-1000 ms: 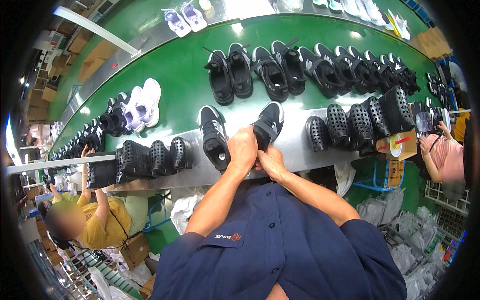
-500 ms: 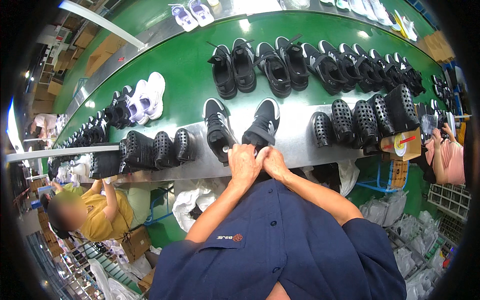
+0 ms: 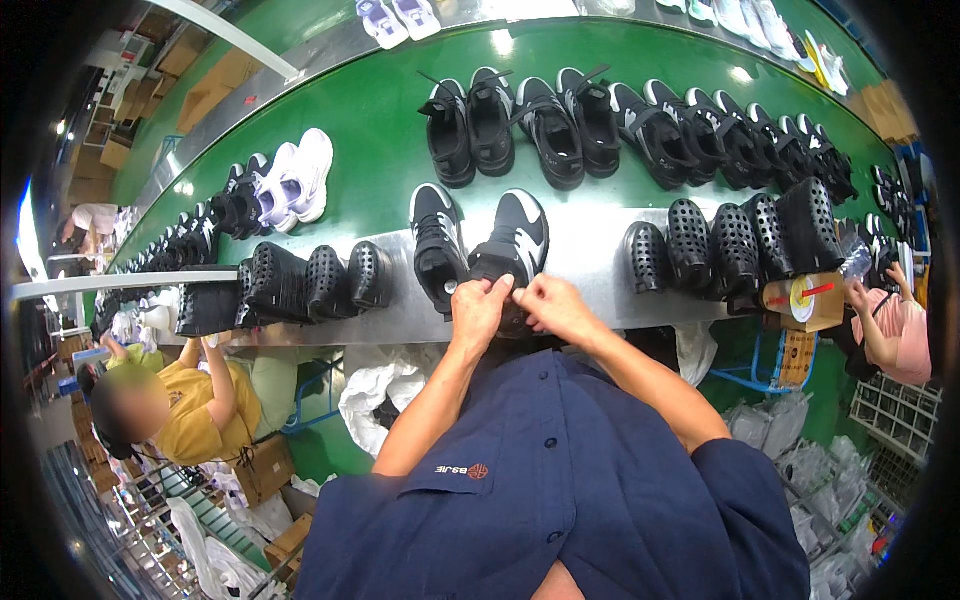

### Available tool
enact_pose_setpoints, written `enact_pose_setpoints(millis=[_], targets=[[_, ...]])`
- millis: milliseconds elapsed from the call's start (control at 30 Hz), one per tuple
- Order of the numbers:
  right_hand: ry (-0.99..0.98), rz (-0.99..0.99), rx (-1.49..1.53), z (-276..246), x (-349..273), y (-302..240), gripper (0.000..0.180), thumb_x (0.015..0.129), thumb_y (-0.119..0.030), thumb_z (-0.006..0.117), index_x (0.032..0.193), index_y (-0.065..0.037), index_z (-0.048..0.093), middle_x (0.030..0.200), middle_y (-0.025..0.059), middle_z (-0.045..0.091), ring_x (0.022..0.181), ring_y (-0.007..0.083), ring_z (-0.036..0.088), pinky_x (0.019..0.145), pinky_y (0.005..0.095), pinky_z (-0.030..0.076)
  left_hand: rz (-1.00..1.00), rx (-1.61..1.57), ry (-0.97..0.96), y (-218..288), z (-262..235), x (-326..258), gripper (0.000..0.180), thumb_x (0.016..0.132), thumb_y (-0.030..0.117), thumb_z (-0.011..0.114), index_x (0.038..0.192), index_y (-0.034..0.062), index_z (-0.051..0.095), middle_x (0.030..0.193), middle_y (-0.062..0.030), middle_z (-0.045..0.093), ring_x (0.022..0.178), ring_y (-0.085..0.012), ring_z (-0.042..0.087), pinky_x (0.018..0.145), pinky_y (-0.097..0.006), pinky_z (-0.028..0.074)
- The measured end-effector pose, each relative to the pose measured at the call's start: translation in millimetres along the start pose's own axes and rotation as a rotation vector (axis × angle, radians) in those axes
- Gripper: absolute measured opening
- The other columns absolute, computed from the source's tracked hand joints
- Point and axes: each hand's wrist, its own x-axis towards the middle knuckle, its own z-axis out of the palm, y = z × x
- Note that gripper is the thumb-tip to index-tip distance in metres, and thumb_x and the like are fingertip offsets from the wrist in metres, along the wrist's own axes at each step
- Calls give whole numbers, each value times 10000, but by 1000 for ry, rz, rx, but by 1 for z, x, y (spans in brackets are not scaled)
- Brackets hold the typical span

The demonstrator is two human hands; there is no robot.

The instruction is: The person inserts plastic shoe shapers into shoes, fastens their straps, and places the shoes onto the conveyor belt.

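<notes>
A: Under the two hands, what is hidden?

B: The heel end of the black-and-white sneaker [image 3: 512, 240] is covered by the left hand [image 3: 478, 312] and the right hand [image 3: 548, 304]. What is pinched there cannot be made out; the fingertips are lost against the dark upper.

A: How are the hands posed?

B: Both are brought together at the near end of the shoe, with fingers curled and closed on it and thumbs nearly touching. The forearms are raised from the lower edge over a dark blue shirt [image 3: 560, 500] and meet in a narrow wedge.

A: Where is the shoe placed?

B: It is laid on the steel ledge [image 3: 590, 240], toe pointed away from the hands. Its mate, a second sneaker [image 3: 436, 245], is set just to the left of the left hand, untouched.

A: And further out?

B: Beyond the fingertips, a row of black shoes [image 3: 560, 125] is seen on the green belt [image 3: 380, 120]. To the right of the right hand, black perforated clogs [image 3: 735, 240] are lined up, the far ones bent by the lens. A seated person in yellow [image 3: 195, 410] is seen low on the left, and another person's arm [image 3: 880, 335] is cut off at the right rim.
</notes>
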Motion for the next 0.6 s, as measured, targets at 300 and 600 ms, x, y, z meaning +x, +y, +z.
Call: enact_pose_setpoints(millis=[300,600], targets=[[-44,-20,203,-9,23,-61,292,914,-293,706,769,-56,617,667,-3,543,544,67,484,448,215,362,-38,-201,-37,-22,6,-3,318,927,249,708,860,-60,743,746,-78,713,623,-123,631,592,-278,502],[-68,138,397,-26,28,-31,163,921,-128,675,784,-46,642,682,5,587,523,66,483,420,210,370,-43,-270,47,-46,10,-8,292,922,213,706,856,-70,735,759,-78,713,656,-120,628,637,-273,495]])
